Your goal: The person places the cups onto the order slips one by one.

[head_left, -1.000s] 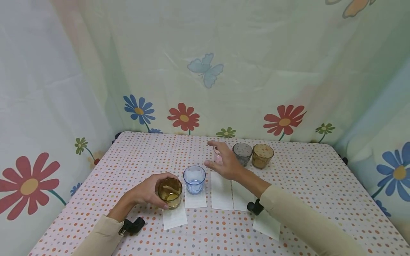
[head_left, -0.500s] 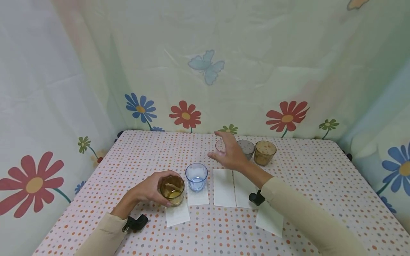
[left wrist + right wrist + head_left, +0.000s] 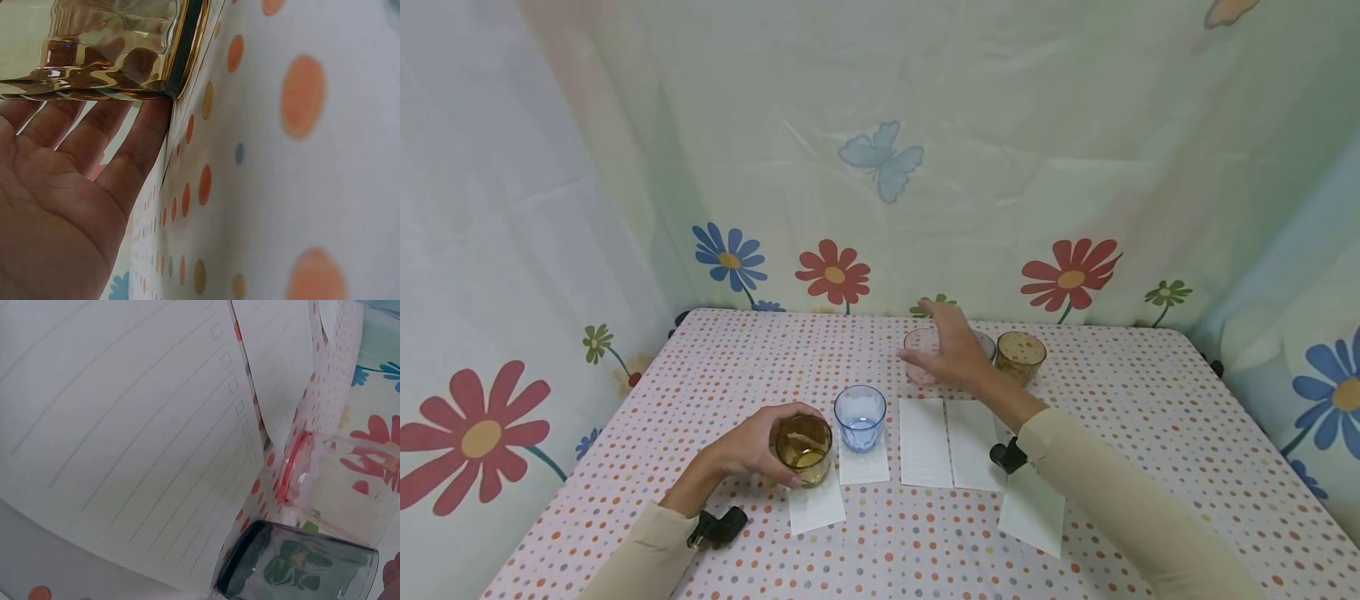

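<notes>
My left hand holds a dark amber glass that stands on a small sheet of paper. In the left wrist view the fingers lie along its side, with the base down at the spotted cloth. My right hand reaches to the back, thumb and fingers spread, over a pink glass and a grey glass, which it partly hides. The right wrist view catches the pink glass and grey glass side by side, a fingertip near the grey one.
A light blue glass stands on paper to the right of the amber one. Another brown glass is right of the grey one. Lined sheets lie mid-table, one slip under the right forearm. A floral curtain hangs behind the table.
My right hand has shifted right and back, from around the pink glass towards the grey one, uncovering more of the pink glass. The left hand keeps its hold on the amber glass.
</notes>
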Tool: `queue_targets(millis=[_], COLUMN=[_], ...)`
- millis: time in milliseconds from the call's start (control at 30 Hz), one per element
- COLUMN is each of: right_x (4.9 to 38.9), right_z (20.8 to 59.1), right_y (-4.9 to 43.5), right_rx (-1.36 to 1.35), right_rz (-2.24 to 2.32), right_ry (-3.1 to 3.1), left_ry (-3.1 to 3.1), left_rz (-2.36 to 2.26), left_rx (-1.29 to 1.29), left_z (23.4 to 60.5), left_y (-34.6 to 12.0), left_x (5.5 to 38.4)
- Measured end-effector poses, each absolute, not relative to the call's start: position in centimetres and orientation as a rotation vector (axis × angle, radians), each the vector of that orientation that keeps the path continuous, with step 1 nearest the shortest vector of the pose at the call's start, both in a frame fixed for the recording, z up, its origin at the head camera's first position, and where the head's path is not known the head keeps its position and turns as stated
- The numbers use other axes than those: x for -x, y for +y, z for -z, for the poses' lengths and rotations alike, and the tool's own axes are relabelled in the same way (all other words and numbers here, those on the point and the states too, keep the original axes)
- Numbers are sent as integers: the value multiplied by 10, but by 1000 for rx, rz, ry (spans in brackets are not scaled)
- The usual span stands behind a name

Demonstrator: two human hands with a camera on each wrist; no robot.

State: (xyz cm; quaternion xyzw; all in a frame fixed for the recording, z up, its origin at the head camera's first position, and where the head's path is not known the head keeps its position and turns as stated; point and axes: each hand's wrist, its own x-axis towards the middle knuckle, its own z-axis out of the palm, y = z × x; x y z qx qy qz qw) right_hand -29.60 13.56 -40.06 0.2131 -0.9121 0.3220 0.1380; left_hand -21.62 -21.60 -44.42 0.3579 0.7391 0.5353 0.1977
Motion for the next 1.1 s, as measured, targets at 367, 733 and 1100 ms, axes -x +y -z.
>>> queue_targets(millis=[367, 733, 1100], right_x=[301, 304, 308], right_z=[395, 396, 399], right_y=[147, 152, 155], right_rx=[-546, -474, -493], right_rz=[-830, -729, -674], right_ry=[-2739, -2824, -2873], left_ry=[2059, 2074, 2057], left_rz=[-1508, -1494, -1507], left_rx=[-1011, -1009, -1005], left_z=[446, 444, 445], left_y=[-216, -216, -216], left_x=[216, 216, 216])
